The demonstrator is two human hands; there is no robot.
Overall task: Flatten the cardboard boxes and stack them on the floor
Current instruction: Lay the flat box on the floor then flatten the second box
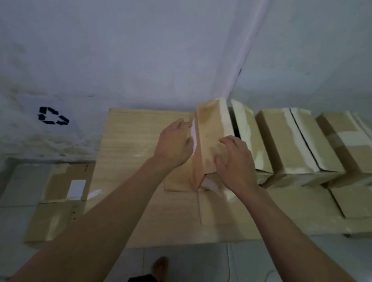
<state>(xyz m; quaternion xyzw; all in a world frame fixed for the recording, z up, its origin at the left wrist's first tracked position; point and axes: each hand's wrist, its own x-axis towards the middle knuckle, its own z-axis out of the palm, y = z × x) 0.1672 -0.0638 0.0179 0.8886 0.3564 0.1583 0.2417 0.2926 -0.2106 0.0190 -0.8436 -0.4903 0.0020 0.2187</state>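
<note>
A tall, narrow brown cardboard box [207, 140] with pale tape along its edges is standing upright on the pale wooden tabletop [132, 169], its lower flaps splaying open at the base. The left hand [173, 144] is pressing its curled fingers against the box's left face; the right hand [235, 162] is gripping the right face, fingers curled. More taped cardboard boxes [298, 147] are lying in a row just right. A flattened brown cardboard pile [59, 199] is lying on the floor at left.
</note>
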